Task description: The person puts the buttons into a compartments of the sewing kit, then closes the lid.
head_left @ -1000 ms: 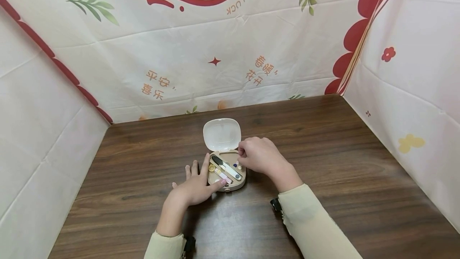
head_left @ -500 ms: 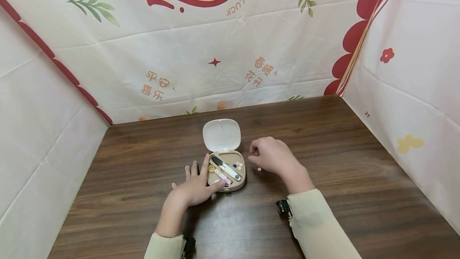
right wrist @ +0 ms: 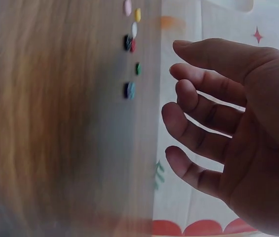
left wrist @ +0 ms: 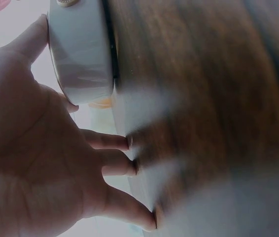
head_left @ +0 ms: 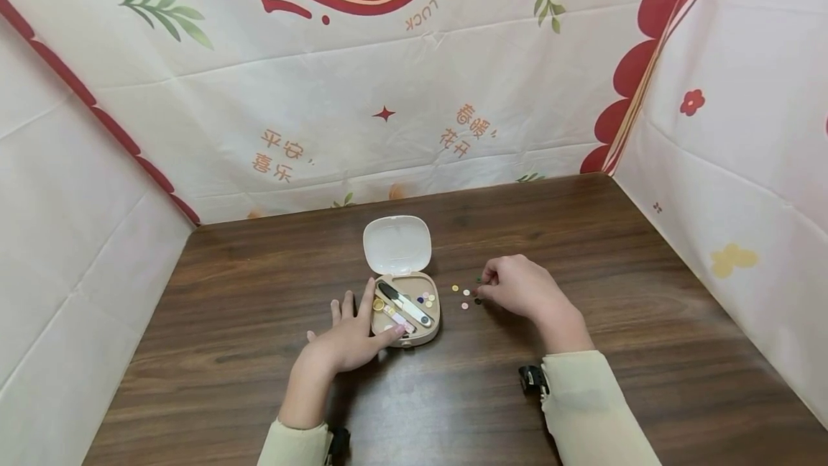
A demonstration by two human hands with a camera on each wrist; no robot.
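Note:
A small beige sewing kit box sits on the table with its white lid raised. Inside lie white-and-black thread snips, a gold ring-shaped piece and several buttons. My left hand spreads its fingers beside the box, thumb across the front rim and index finger along the left side. To the right, my right hand hovers low by loose buttons on the tabletop. In the right wrist view its fingers are loosely bent, thumb apart from them, holding nothing.
The brown wood-grain table is bordered by a printed white cloth at the back and both sides. Dark wrist straps show at the sleeves.
My right hand has moved right, from over the box's right compartment to the table beside it, and several loose buttons now show there. My left hand stays on the box.

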